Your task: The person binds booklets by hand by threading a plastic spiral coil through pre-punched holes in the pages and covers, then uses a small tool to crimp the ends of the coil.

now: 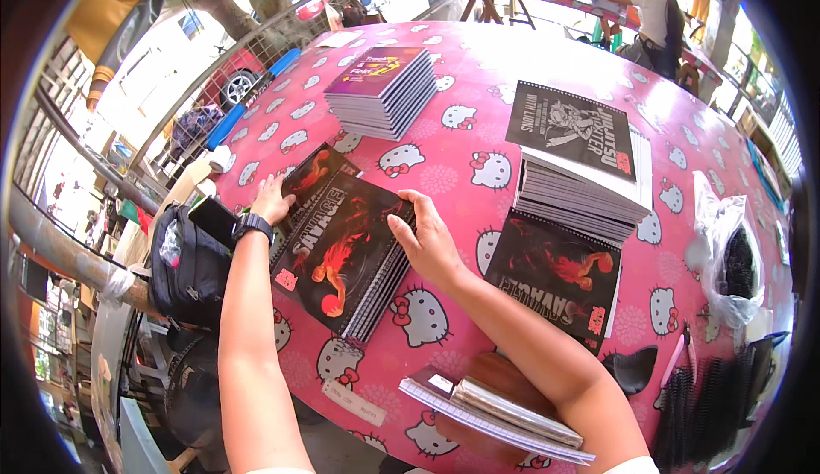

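A stack of black spiral notebooks [342,235] with a fiery red basketball player on the cover lies before me, slightly turned. My right hand [430,242] cups its upper right corner, with thumb and index finger apart on the edge. Another black notebook [316,171] with a similar cover sticks out from behind the stack at the upper left. Around that notebook's left edge bend the fingers of my left hand [273,201], the thumb lying on its cover; some fingertips are hidden. A dark watch [254,228] is on my left wrist.
Purple-covered books [376,90] form a pile at the back. On the right, notebooks [581,188] lie fanned in a heap. A clear plastic bag [726,252], black binding coils [709,406] and a notepad pile [504,418] lie nearer. A black bag [192,256] stands left; another person [653,17] is beyond.
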Demonstrator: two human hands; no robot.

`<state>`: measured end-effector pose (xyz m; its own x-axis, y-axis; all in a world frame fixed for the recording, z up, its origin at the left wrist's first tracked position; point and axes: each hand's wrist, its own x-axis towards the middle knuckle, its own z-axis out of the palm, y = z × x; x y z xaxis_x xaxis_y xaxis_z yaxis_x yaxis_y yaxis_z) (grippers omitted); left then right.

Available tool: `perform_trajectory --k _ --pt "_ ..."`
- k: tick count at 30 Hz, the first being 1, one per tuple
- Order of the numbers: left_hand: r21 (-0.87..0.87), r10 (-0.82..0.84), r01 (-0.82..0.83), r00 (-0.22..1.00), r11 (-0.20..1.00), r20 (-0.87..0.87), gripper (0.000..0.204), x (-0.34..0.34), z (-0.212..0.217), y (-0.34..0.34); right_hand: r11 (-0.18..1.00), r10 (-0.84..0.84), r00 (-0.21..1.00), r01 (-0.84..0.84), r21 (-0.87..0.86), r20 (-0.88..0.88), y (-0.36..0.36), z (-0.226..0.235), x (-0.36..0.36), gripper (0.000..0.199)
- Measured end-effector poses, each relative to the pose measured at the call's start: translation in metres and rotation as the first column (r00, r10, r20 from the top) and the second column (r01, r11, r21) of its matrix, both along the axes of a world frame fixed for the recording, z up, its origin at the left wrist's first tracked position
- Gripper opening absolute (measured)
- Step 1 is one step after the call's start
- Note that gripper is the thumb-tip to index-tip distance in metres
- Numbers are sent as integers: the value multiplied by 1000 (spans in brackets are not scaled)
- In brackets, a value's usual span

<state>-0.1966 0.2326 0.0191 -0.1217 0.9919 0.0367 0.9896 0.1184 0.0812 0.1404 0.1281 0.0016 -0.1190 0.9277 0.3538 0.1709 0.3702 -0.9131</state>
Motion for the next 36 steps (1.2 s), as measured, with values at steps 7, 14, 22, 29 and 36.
perform_trajectory --k 7,14,22,29,36 --pt "-293 137 -133 990 947 -7 119 8 5 34 999 -30 999 31 -43 30 -1 3 8 44" --pt "-188 9 -12 1000 982 -15 105 22 7 45 995 -101 990 98 35 101 2 -2 14 44" --pt "617 -132 67 990 784 59 34 21 113 -35 999 -47 997 45 27 58 -6 2 3 43" --pt "549 -233 -223 733 806 640 43 47 134 -144 998 -9 999 5 -69 -52 6 -7 11 48" --pt "478 -200 -57 861 877 468 32 83 36 -160 1000 -31 983 30 -9 -182 8 -7 10 58"
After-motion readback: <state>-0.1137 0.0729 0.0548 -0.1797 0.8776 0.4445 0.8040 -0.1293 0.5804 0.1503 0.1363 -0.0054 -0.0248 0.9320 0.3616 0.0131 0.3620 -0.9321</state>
